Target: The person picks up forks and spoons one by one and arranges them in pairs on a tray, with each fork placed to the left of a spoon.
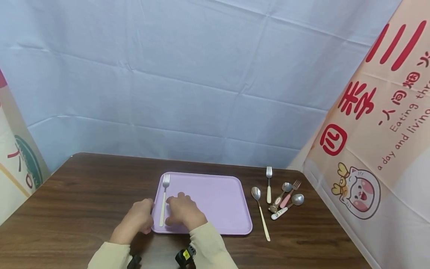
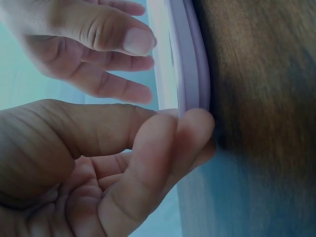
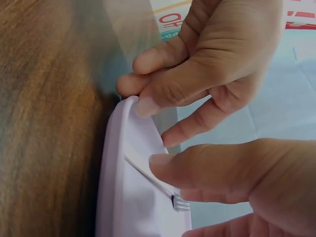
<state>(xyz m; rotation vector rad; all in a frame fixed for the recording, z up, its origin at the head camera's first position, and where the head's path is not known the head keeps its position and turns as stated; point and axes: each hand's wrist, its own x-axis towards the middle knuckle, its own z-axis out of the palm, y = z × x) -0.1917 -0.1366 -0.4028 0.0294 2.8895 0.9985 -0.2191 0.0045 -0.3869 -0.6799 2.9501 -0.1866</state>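
A lilac tray (image 1: 215,203) lies on the table, and a dinner fork (image 1: 162,209) with a pale handle rests along its left side, tines away from me. My left hand (image 1: 138,217) pinches the tray's left edge near the front corner; the left wrist view shows its thumb above the rim (image 2: 190,59) and its fingers against the outside. Over the tray, just right of the fork, hovers my right hand (image 1: 185,211), fingers loosely bent. In the right wrist view its thumb (image 3: 165,168) is close to the fork handle, and whether they touch cannot be told.
Right of the tray lie a long spoon (image 1: 260,211), another fork (image 1: 268,186), a small bear-handled spoon (image 1: 278,200), a pink-handled fork (image 1: 289,196) and a white-handled spoon (image 1: 289,207). A blue cloth (image 1: 188,104) hangs behind the brown wooden table (image 1: 100,186).
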